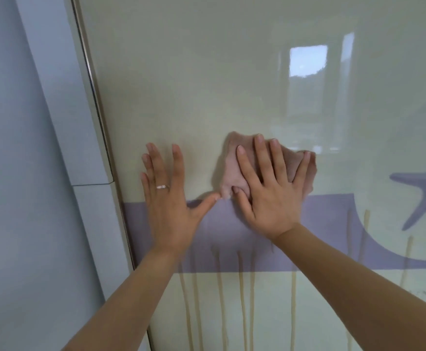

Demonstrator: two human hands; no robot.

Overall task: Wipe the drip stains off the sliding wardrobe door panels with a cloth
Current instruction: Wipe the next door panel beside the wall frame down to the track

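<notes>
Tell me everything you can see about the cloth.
The cloth is pale pink, soft and crumpled, pressed flat against the glossy cream door panel just above its purple band. The right hand lies spread over it with straight fingers, hiding its middle. The left hand's thumb tip reaches its lower left corner.

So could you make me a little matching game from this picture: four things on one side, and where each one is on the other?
Things:
1. cloth
2. ring
3. starfish picture
4. drip stains

Places:
A. far right of the door panel
B. under the right hand
C. running down below the hands
D. on the left hand

Pairs: 1-B, 2-D, 3-A, 4-C
</notes>
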